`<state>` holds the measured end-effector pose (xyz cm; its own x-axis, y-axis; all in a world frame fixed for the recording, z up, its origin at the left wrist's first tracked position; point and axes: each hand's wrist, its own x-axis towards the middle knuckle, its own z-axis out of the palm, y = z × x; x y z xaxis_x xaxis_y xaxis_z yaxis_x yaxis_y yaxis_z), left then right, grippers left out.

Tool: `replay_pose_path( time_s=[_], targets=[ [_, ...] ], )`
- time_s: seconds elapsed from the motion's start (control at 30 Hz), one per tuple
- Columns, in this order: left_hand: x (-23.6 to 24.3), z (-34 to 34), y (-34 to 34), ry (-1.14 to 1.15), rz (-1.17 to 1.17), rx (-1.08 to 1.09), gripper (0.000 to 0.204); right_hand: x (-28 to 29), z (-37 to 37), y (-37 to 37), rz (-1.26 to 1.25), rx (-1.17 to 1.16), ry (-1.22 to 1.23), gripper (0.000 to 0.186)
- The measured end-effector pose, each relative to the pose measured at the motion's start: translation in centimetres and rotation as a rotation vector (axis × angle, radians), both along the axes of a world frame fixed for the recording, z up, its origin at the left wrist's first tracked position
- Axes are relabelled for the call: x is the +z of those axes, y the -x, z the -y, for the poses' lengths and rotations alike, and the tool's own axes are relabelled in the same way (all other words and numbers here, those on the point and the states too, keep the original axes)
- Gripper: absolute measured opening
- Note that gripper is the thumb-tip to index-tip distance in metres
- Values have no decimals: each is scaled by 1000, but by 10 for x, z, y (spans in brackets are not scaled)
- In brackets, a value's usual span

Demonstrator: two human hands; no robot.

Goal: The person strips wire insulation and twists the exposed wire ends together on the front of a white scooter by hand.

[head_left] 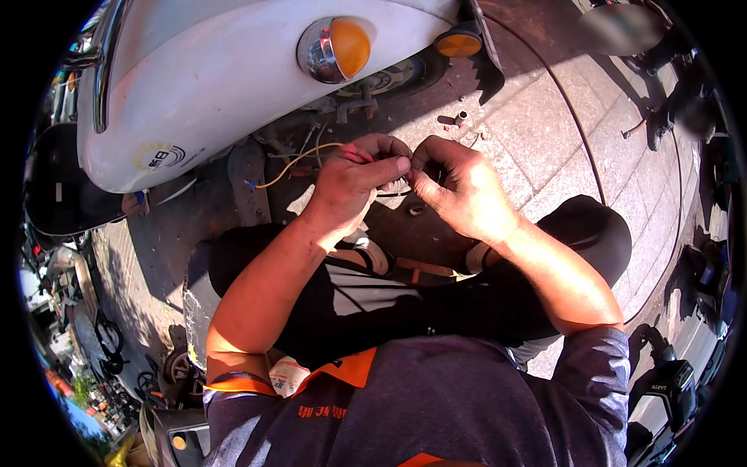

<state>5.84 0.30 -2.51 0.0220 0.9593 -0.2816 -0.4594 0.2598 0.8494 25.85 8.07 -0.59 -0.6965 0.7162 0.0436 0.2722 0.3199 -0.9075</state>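
Farthest out to the left of our left hand is a black padded, seat-like part [54, 183]. Nearer, up and left of that hand, spreads a white body panel [210, 93]. Down and left of our left elbow, by the shirt hem, we see a white printed thing [288, 376], perhaps a tub; its contents are hidden. Just left of our left hand, a yellow wire [299, 158] with a blue tip [250, 184] loops up to the knuckles.

Our left hand [354, 179] is curled, grasping the red piece [358, 153] that lies across its forefinger, where the yellow wire arrives. Above it, on the panel, sits a lamp [334, 50], its amber lens beside a chrome shell. Below and between our hands, a small ring-shaped part [416, 208] lies on the ground.

Our right hand [459, 187] is bent, thumb and forefinger brought to the left fingertips; we cannot tell what, if anything, it pinches. Just above it, a small metal cylinder [461, 117] rests on the ground, and farther right a dark cable [572, 117] curves over the paving.
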Motion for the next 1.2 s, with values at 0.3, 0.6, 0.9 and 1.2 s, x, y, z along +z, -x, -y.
replay_pose_path(
  time_s=[0.3,0.6,0.9,1.2],
  targets=[
    [13,2,-4,185,-257,-166,8,14,-26,-32,-139,248,-618,49],
    [1,5,-16,222,-345,-304,25,-4,-20,-48,2,359,-920,17],
    [26,1,-17,278,-397,-358,28,7,-11,-50,40,373,-973,22],
    [-7,9,-8,252,-453,-303,20,3,-7,-43,119,384,-960,25]
  ],
)
